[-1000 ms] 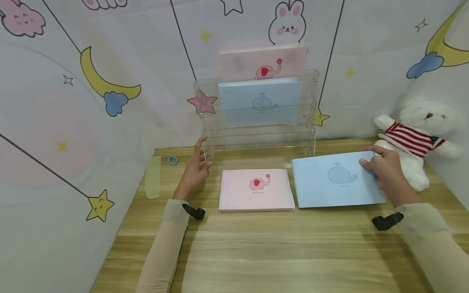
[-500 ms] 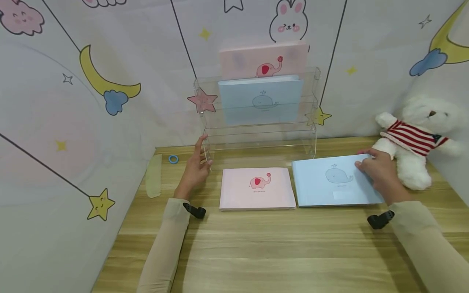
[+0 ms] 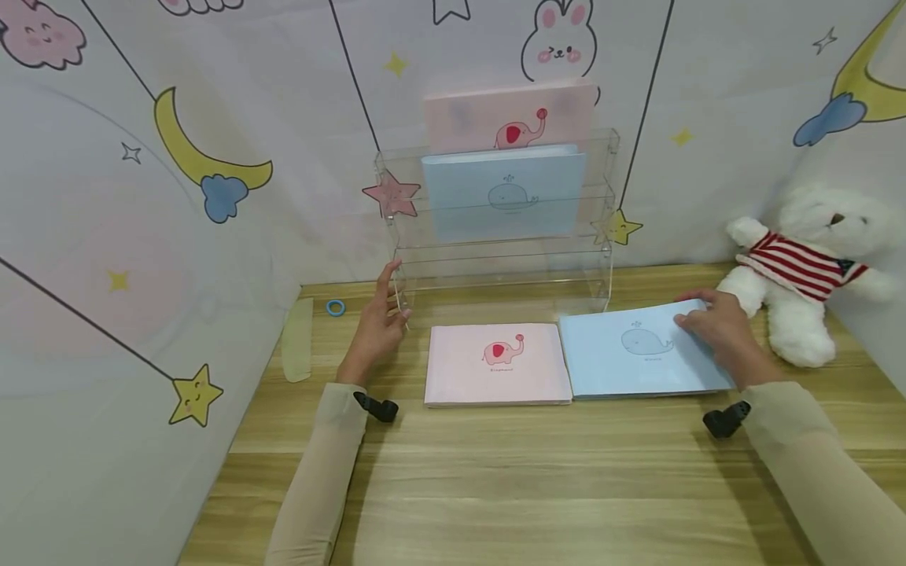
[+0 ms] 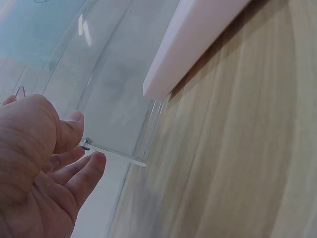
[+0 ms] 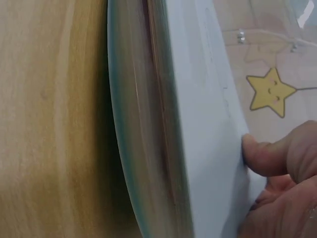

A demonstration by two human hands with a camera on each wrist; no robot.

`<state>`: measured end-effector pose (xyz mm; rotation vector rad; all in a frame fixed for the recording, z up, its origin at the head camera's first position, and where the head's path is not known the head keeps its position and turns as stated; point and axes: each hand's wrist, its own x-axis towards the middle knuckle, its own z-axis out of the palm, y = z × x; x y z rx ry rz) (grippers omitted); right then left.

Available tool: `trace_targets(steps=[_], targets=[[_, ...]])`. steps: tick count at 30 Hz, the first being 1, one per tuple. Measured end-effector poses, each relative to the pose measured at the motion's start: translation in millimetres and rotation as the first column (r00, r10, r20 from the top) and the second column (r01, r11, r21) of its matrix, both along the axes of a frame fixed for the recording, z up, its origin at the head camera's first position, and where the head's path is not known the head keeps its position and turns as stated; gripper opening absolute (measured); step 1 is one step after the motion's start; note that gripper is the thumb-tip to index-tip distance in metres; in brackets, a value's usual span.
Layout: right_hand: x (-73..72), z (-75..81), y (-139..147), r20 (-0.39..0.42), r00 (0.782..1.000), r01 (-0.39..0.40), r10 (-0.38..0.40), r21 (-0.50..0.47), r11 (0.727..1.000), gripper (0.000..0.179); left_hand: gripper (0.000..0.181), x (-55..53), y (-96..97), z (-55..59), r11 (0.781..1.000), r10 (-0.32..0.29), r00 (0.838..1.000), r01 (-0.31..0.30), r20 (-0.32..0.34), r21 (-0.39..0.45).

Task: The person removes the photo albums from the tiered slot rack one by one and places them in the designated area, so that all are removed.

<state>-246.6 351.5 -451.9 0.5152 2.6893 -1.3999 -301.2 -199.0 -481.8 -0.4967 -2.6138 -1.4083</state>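
Right hand [image 3: 725,326] pinches blue book [image 3: 623,373] at its far right corner, over counter [image 3: 531,487], just beside pink book [image 3: 456,354]. Step looks like positioning it; next move probably calls for keeping the slack pages together. Left hand [image 3: 375,334] at left side of clear rack [image 3: 495,267]; cannot tell if it grips. Versus half a second ago: blue book and right hand slightly further left, pink book unmoved

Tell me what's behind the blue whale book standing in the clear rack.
Behind the blue book, a pink book rises above it in the clear rack, showing part of an elephant drawing. Most of its lower cover is hidden, as is anything tucked between them.
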Motion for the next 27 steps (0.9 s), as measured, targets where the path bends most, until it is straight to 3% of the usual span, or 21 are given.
trace_targets(steps=[12, 17, 21, 27], targets=[[1.2, 5.7, 3, 0.051, 0.995, -0.086, 0.083, 0.078, 0.993, 0.059, 0.096, -0.1, -1.0, -0.4, 1.000, -0.002, 1.000, 0.002, 0.004, 0.000], [2.4, 15.6, 8, 0.072, 0.973, -0.229, 0.220, 0.153, 0.961, 0.062, 0.096, 0.8, -1.4, 0.1, 1.000, -0.002, 1.000, 0.002, 0.011, -0.002], [1.4, 25.4, 9, 0.075, 0.951, -0.308, 0.299, 0.151, 0.940, 0.066, 0.094, 0.3, -1.7, 0.1, 1.000, -0.003, 1.000, 0.003, 0.018, -0.006], [-0.3, 38.2, 6, 0.027, 0.952, -0.306, 0.305, 0.129, 0.943, 0.072, 0.095, -0.2, -1.8, 0.7, 1.000, -0.004, 1.000, 0.004, 0.027, -0.005]])
